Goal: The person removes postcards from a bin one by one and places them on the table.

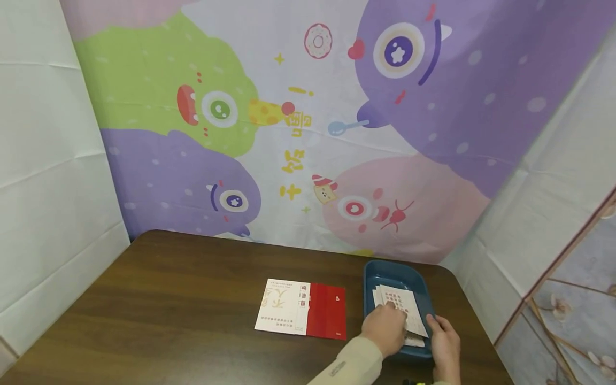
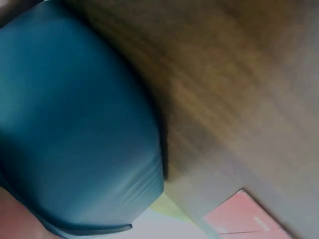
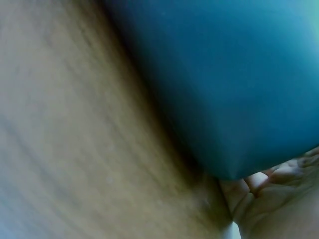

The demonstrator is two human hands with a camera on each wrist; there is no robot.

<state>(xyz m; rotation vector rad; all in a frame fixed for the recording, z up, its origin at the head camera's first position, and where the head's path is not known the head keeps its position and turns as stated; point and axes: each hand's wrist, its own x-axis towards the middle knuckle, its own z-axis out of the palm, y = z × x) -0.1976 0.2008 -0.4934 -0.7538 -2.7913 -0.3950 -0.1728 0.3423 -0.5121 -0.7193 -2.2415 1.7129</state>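
pale sleeve (image 1: 351,364) nearest the camera leads to the left hand (image 1: 386,329), its curled fingers pinching white cards (image 1: 406,298) that lie in a blue tray (image 1: 392,271). the tray stands close to the right edge of the brown tabletop (image 1: 192,289), and the right hand (image 1: 446,342) grips its right side, thumb at the rim. left of the tray, just apart, red and white papers (image 1: 327,311) lie side by side. cartoon cloth (image 1: 308,176) hangs behind the far edge.
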